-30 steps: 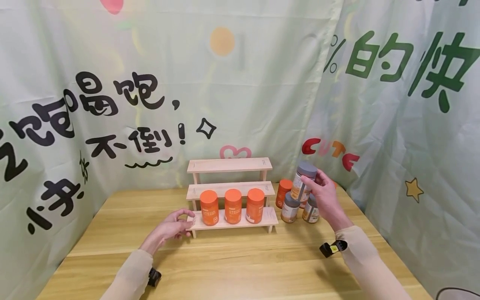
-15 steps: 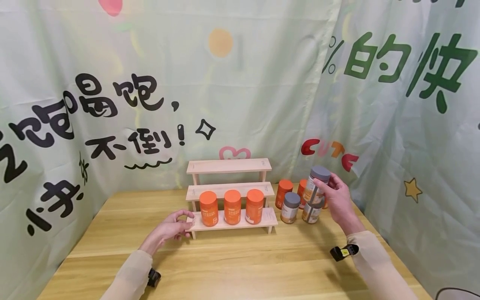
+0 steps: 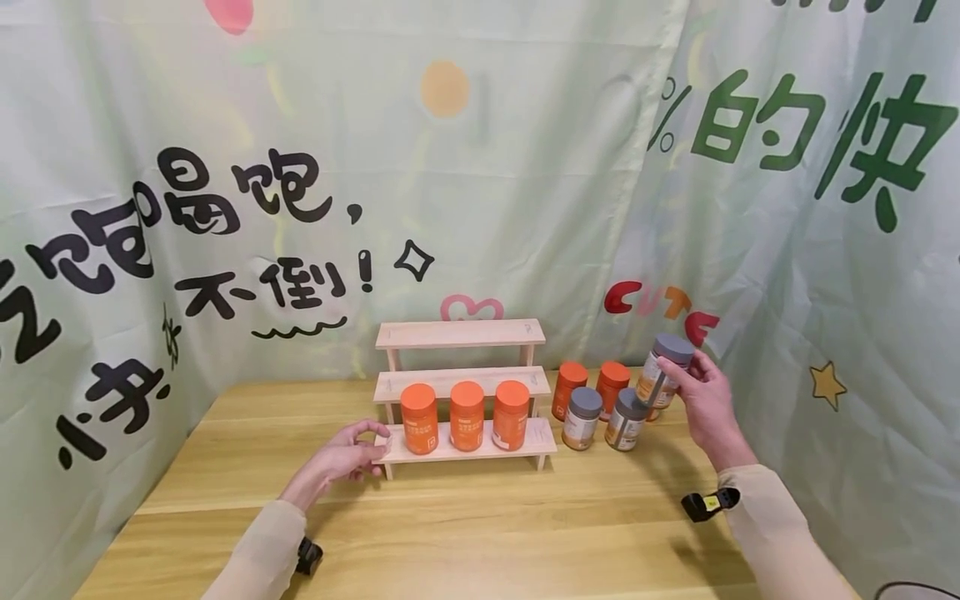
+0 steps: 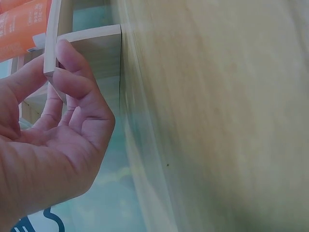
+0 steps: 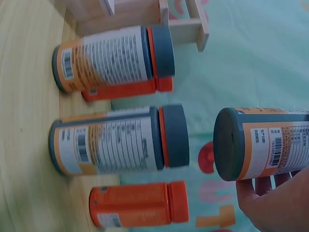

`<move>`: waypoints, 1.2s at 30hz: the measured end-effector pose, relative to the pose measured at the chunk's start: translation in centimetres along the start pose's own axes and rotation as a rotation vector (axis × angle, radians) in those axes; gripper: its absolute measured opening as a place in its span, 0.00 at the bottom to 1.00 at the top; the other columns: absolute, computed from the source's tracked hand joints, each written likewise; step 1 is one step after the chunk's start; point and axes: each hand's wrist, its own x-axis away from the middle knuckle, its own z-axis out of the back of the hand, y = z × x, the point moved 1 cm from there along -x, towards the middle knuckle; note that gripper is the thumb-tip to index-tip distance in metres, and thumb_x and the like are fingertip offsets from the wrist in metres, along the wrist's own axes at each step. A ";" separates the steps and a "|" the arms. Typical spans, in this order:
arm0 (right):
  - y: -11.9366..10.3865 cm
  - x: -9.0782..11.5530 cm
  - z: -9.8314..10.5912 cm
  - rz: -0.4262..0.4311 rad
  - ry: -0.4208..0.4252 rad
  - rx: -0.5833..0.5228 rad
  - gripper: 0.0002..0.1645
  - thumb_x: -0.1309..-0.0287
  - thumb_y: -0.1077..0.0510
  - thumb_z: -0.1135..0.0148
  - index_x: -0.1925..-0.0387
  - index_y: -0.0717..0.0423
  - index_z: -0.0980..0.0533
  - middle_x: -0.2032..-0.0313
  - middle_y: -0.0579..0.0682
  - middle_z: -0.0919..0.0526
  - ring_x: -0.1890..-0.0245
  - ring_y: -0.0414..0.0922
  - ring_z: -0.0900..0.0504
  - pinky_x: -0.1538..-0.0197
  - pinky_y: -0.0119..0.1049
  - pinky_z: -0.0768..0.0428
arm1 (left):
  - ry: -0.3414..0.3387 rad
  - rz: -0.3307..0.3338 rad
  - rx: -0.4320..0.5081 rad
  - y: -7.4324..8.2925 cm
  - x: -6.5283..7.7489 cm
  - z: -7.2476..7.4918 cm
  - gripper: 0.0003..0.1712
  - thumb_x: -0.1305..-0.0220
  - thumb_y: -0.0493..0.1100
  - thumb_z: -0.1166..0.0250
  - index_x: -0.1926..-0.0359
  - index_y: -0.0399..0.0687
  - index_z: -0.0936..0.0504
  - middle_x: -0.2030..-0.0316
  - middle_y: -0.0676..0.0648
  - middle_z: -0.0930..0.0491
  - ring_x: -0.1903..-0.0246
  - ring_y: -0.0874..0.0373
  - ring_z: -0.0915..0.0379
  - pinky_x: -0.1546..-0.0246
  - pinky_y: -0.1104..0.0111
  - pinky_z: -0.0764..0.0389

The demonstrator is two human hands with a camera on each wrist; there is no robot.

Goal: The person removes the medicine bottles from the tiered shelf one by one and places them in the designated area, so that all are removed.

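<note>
A: Status check. Your right hand (image 3: 705, 404) grips a grey-lidded jar (image 3: 663, 371), fingers wrapped round its body, held in the air to the right of the stepped wooden shelf (image 3: 461, 379). The wrist view shows it clear of the table (image 3: 480, 517), above the others.

B: And the left?

A: Your left hand (image 3: 341, 457) pinches the left end of the shelf's bottom step, thumb and forefinger on the board edge (image 4: 50, 63).

B: Progress as it lies now?

A: Judged from the layout: three orange jars (image 3: 466, 415) stand in a row on the bottom step. The middle and top steps carry nothing. Beside the shelf, on the table, stand two orange-lidded jars (image 3: 592, 387) behind and two grey-lidded jars (image 3: 603, 417) in front. So one step filled, two steps open, four jars waiting, one in hand. Roughly a third done, by my reckoning.

B: Change against a second ago?

A: Then you held the jar directly over the cluster, close to the shelf's right end. Now it has travelled right and slightly down, away from the shelf, and tilts a little. With your hand out of the way, the second orange-lidded jar is in plain view. The left hand has not shifted.
</note>
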 end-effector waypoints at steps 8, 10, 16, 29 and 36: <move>0.6 -0.6 1.9 -0.026 0.123 -0.004 0.20 0.42 0.60 0.32 0.50 0.41 0.25 0.61 0.34 0.20 0.60 0.31 0.25 0.61 0.21 0.26 | 0.008 -0.001 -0.012 0.1 0.1 -0.3 0.20 0.33 0.44 0.36 0.44 0.47 0.30 0.71 0.47 0.22 0.74 0.55 0.22 0.79 0.68 0.31; 0.8 -0.6 2.4 -0.039 0.143 0.023 0.21 0.42 0.59 0.31 0.49 0.41 0.26 0.60 0.34 0.21 0.59 0.32 0.26 0.61 0.21 0.26 | 0.002 -0.003 -0.013 0.3 0.2 -0.3 0.20 0.34 0.45 0.36 0.44 0.47 0.30 0.72 0.47 0.22 0.74 0.55 0.22 0.78 0.68 0.31; 1.5 -0.4 3.7 -0.042 0.132 0.108 0.25 0.43 0.56 0.30 0.45 0.42 0.28 0.59 0.31 0.21 0.57 0.31 0.27 0.61 0.20 0.27 | 0.009 0.008 -0.015 0.1 0.2 -0.1 0.19 0.34 0.45 0.36 0.45 0.48 0.30 0.73 0.48 0.23 0.74 0.55 0.21 0.78 0.68 0.30; 4.6 -0.3 5.9 -0.161 0.065 0.260 0.36 0.44 0.51 0.29 0.37 0.50 0.35 0.63 0.23 0.22 0.60 0.23 0.24 0.58 0.18 0.25 | -0.005 0.009 -0.013 0.2 0.0 -0.1 0.20 0.33 0.45 0.36 0.45 0.48 0.30 0.72 0.47 0.21 0.74 0.56 0.21 0.78 0.68 0.30; 5.3 -0.2 5.9 -0.200 0.027 0.498 0.52 0.43 0.45 0.30 0.28 0.64 0.46 0.50 0.39 0.24 0.60 0.19 0.30 0.58 0.15 0.27 | 0.008 0.010 -0.008 -0.1 -0.2 -0.1 0.18 0.34 0.44 0.36 0.46 0.49 0.29 0.73 0.47 0.22 0.75 0.56 0.21 0.78 0.69 0.30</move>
